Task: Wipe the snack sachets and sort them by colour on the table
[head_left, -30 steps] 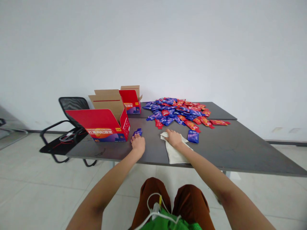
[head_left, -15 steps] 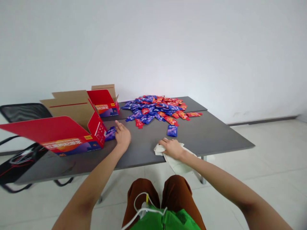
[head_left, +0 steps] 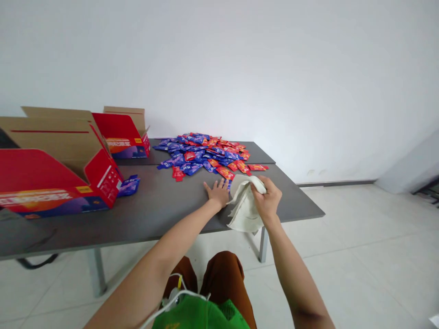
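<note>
Right hand [head_left: 266, 201] clamped on a cream cloth [head_left: 244, 208], lifted just above the near table [head_left: 164, 214] edge. Left hand [head_left: 216, 193] flat on the tabletop, fingers spread, just beside the cloth. Farther left, a red box [head_left: 51, 183], open, blue sachets [head_left: 129, 186] against it. Beyond the hands, a sachet pile [head_left: 206, 155]; second box [head_left: 125, 135] behind.

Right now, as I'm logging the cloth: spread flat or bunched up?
Bunched up: the right hand holds the white cloth lifted, drooping in folds over the table edge.
</note>
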Demonstrator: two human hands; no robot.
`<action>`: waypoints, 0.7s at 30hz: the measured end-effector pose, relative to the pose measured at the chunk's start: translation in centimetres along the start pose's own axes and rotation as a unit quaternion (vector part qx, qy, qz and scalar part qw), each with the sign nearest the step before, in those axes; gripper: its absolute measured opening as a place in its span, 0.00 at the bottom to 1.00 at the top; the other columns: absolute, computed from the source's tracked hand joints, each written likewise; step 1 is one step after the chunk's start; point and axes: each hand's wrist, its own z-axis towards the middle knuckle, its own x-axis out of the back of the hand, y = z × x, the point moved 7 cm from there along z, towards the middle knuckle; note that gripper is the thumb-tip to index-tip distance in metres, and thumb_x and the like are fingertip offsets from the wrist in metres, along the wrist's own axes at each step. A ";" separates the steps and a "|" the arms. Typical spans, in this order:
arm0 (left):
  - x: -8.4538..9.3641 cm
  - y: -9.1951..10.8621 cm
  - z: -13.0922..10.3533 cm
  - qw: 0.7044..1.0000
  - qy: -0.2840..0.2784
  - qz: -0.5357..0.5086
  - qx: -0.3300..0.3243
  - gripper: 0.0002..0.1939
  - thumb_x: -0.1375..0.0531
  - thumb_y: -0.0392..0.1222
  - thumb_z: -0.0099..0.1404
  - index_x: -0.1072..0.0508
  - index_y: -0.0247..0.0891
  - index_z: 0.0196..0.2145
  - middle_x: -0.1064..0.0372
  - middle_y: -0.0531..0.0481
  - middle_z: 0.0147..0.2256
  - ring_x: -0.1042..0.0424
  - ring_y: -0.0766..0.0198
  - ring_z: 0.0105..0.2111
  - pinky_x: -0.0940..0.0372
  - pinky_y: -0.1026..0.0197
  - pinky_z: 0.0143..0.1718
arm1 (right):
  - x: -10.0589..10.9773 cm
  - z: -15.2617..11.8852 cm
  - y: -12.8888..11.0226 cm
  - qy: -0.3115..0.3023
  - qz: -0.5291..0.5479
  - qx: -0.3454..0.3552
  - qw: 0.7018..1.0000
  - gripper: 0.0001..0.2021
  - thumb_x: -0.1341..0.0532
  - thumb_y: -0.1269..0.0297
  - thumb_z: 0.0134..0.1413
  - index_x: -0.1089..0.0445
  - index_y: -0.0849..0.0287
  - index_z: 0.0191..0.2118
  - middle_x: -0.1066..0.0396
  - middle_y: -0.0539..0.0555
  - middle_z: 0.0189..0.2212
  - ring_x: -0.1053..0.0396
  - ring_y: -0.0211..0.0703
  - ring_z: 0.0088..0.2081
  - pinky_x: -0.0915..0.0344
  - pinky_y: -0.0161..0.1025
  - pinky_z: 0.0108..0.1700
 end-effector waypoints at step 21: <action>-0.2 -10.9 -18.6 0.911 0.409 -0.004 -0.046 0.17 0.50 0.37 0.66 0.26 0.39 0.49 0.26 0.44 0.47 0.30 0.58 0.51 0.41 0.54 0.47 | -14.7 -2.1 -6.4 -0.379 0.054 0.029 0.923 0.29 0.43 0.46 0.56 0.39 0.56 0.59 0.30 0.56 0.43 0.34 0.45 0.42 0.37 0.39 0.43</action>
